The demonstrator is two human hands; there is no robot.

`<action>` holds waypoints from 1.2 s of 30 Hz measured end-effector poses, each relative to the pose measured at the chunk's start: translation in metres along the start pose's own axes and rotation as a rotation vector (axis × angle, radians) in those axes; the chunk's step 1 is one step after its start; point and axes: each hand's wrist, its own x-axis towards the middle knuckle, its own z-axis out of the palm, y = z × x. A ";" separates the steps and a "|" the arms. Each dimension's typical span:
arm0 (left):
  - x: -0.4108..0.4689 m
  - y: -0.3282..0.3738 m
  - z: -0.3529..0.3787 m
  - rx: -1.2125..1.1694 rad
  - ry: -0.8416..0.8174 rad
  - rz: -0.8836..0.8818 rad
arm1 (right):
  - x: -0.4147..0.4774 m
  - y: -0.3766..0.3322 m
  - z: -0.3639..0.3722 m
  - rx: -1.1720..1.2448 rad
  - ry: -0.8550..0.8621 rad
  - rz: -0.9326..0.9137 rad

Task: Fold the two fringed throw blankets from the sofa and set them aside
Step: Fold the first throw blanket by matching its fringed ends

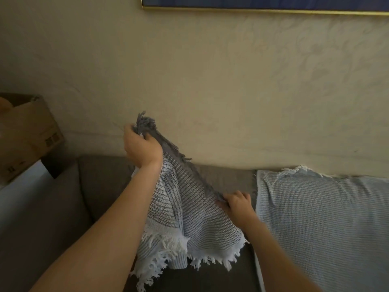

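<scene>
Holding a striped fringed blanket [185,209] up in front of the sofa [63,207], the left hand [142,147] is fisted around a bunched corner with dark fringe, raised above the sofa back. The right hand [237,204] pinches the same fringed edge lower down, level with the sofa back, its grip pressed together on the cloth. White fringe hangs just above the sofa seat. A second, pale blanket [320,218] lies draped over the sofa's right part. A cardboard box [27,133] sits beyond the sofa's left end.
</scene>
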 end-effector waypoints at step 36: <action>-0.019 -0.065 -0.032 0.461 -0.593 -0.146 | 0.028 -0.074 -0.111 0.676 0.721 0.345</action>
